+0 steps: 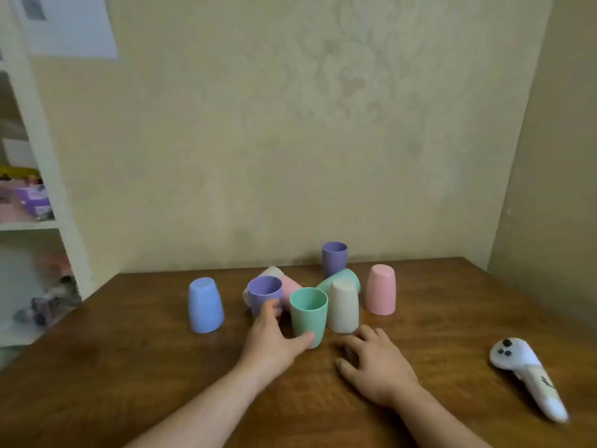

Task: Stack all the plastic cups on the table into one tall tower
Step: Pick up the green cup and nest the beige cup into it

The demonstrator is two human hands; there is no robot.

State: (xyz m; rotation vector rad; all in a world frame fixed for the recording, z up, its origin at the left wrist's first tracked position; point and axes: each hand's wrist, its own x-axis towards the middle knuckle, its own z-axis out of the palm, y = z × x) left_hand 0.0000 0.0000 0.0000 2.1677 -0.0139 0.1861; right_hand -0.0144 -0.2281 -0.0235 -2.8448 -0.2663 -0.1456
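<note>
Several pastel plastic cups stand or lie on the wooden table. A green cup stands upright at the front, and my left hand wraps its lower part, thumb on the right side, fingers behind. Just left of it is an upright purple cup. A blue cup, a beige cup and a pink cup stand upside down. Another purple cup stands upright at the back. A second green cup, a pink one and a beige one lie on their sides. My right hand rests flat on the table, fingers apart.
A white hand-held controller lies on the table at the right. Walls close the table at the back and right. White shelves with assorted items stand to the left, beyond the table's edge.
</note>
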